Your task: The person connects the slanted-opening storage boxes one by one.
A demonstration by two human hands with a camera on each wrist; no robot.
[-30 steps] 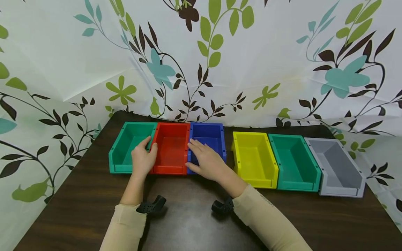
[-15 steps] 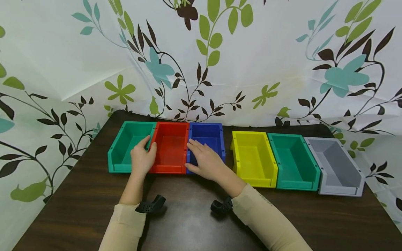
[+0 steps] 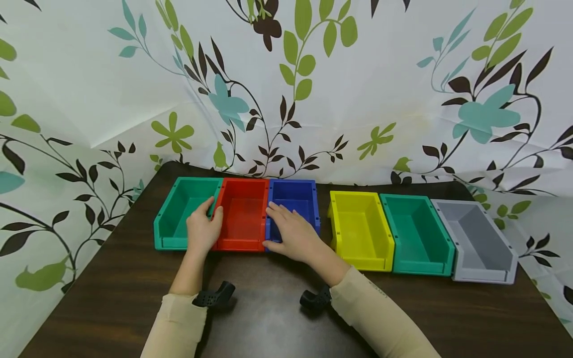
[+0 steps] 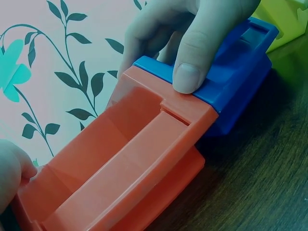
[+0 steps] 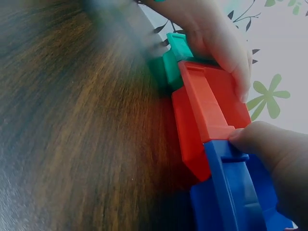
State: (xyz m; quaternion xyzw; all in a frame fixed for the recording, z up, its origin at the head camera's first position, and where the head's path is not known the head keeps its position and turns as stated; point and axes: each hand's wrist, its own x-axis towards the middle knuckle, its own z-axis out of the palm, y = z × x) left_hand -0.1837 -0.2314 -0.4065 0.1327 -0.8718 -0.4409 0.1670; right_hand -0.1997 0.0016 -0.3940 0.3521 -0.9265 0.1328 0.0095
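Side by side stand a green storage bin [image 3: 183, 209], a red bin [image 3: 243, 214] and a blue bin [image 3: 297, 194], their walls touching. My left hand [image 3: 203, 228] straddles the green-red seam and holds the adjoining walls, thumb over the red side and fingers over the green. Reaching across the blue bin, my right hand [image 3: 293, 231] rests its fingertips on the red-blue seam. In the left wrist view its thumb [image 4: 190, 72] presses the front rim where red meets blue. The right wrist view shows the left thumb [image 5: 238, 79] at the red bin's wall.
To the right stands a second row: a yellow bin [image 3: 361, 231], another green bin [image 3: 418, 236] and a grey bin [image 3: 476, 241]. A gap separates yellow from blue. Behind the dark wooden table [image 3: 277, 308] hangs a leaf-patterned cloth [image 3: 349, 89].
The head view has shifted slightly. Both hands stay at their seams, and the bins keep their places.
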